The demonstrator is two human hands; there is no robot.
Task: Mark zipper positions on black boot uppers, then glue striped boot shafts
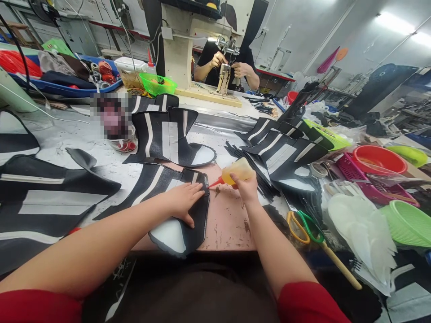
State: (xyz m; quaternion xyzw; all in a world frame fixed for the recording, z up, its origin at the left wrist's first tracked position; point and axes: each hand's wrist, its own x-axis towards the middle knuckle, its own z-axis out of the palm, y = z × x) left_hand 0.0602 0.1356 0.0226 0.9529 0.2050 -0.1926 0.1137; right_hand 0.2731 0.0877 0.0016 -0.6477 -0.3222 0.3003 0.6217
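A black leather boot upper [199, 215] with pale strips and a white toe piece lies on the pinkish work board [224, 224] before me. My left hand [183, 199] rests flat on it, fingers stretched out. In my right hand [247, 186] is a glue bottle [238, 168] with yellowish contents, tilted so its red nozzle [217, 182] points left. The nozzle tip is at the upper's right edge; whether it touches cannot be made out. Another boot upper [161, 134] lies just behind, and a further black piece [43, 197] sits at the left.
Beyond stands a sewing machine [180, 58] with a person's hands [218, 60] at work. Stacked uppers [283, 148] and black strips [257, 175] lie to the right, near scissors [308, 226]. Baskets, including a green one [409, 222], and white pieces [360, 224] fill the far right.
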